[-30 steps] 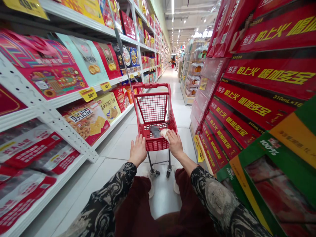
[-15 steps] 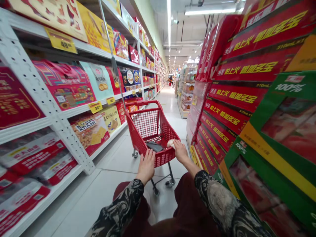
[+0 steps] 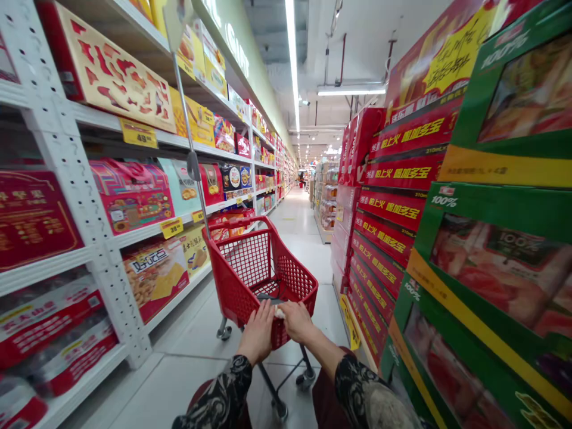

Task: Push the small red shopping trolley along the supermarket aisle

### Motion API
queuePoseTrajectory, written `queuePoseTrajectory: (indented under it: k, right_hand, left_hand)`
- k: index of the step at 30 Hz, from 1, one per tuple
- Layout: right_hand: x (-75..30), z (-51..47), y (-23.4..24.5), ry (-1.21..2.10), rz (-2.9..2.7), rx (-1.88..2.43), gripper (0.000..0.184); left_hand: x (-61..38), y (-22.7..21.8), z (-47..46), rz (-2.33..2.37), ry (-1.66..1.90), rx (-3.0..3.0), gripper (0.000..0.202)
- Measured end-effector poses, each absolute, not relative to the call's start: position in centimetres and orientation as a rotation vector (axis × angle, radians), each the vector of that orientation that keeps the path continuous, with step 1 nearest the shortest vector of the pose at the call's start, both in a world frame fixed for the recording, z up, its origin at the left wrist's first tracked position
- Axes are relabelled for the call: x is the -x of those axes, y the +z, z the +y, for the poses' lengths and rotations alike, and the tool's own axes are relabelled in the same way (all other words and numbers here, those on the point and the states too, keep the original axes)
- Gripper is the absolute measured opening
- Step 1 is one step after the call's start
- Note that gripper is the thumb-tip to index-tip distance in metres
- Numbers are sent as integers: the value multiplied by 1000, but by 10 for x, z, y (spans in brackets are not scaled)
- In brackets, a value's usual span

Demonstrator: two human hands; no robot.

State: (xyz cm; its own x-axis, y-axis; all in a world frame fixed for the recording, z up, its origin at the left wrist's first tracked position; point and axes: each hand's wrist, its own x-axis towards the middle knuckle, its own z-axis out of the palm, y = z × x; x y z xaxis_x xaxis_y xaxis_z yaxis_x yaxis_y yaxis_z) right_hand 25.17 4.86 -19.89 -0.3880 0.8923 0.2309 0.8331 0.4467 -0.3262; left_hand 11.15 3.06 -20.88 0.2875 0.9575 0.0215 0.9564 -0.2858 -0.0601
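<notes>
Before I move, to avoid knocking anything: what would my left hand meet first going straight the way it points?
Probably the grey item in the red cart, just ahead of your left hand; depth is unclear, so it might pass above and reach the mesh panel instead.

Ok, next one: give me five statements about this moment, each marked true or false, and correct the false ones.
1. Both the left hand and the right hand are at the cart's near edge. True.
2. The hands wear gloves. False: they are bare.
3. The pole rises at the cart's right side. False: it rises at the left side.
4. The green boxes and red cases are stacked right of the cart. True.
5. The shelves on the left are black. False: they are white.
</notes>
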Motion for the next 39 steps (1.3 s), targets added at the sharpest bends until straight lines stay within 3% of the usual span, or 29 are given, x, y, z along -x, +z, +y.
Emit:
queuePoseTrajectory:
  k: [10, 18, 28, 39]
  right_hand:
    - [-296, 50, -210, 286, -2106, 1520, 47]
    - [-259, 33, -221, 162, -2154, 1499, 60]
    - [-305, 35, -254, -40, -2090, 1527, 60]
    - [-343, 62, -259, 124, -2043, 1413, 54]
  left_hand:
    - [-95, -200, 41, -2101, -19, 2328, 85]
    - [-127, -200, 43, -2124, -40, 2332, 81]
    - [-123, -193, 45, -1832, -67, 2440, 71]
    - [-123, -182, 56, -1739, 28, 2591, 68]
